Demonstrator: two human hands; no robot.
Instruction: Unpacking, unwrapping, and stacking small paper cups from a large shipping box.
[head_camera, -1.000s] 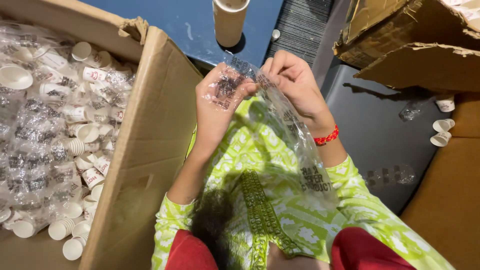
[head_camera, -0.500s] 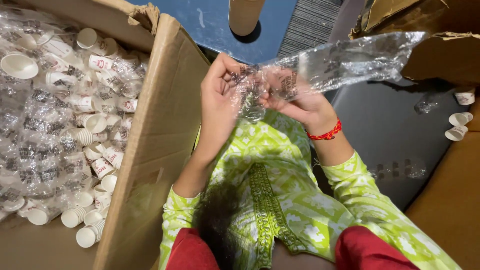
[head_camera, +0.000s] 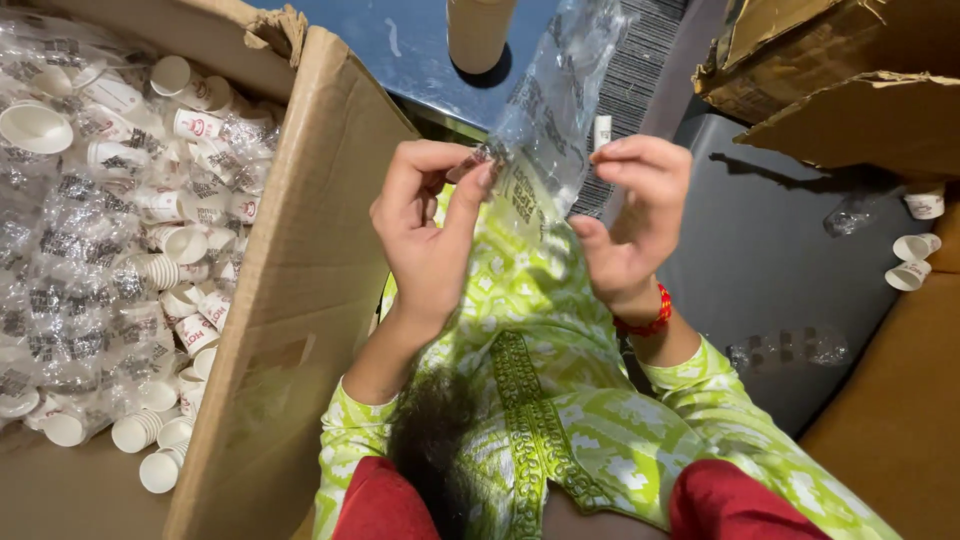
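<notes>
We are looking down at a dark grey floor (head_camera: 780, 250) with cardboard on every side and a blue surface (head_camera: 400, 50) up top, where a tan paper cup stack (head_camera: 478, 30) is standing. A big open cardboard box (head_camera: 300, 300) is sitting on our left, packed with small white paper cups (head_camera: 150, 270), loose and nested, many inside clear printed sleeves. More torn cardboard (head_camera: 850, 90) is hanging at upper right, and a few stray white cups (head_camera: 912, 260) are lying under it by the brown edge. A crumpled clear wrapper (head_camera: 790, 348) is lying on the floor to the right.

We are holding a clear plastic bag (head_camera: 555, 110) with dark print up in front of us, over the lap in green patterned fabric (head_camera: 540, 400). Our left hand (head_camera: 425, 235) is pinching the bag's lower edge between thumb and curled fingertips (head_camera: 470, 165), closed tight on the film. Our right hand (head_camera: 635, 220), with a red bracelet (head_camera: 645, 322) at the wrist, is sitting just beside the bag, fingers half curled and spread loose; we cannot tell if they are touching the plastic. The bag is stretching upward from the left pinch toward the cup stack, between both hands.
</notes>
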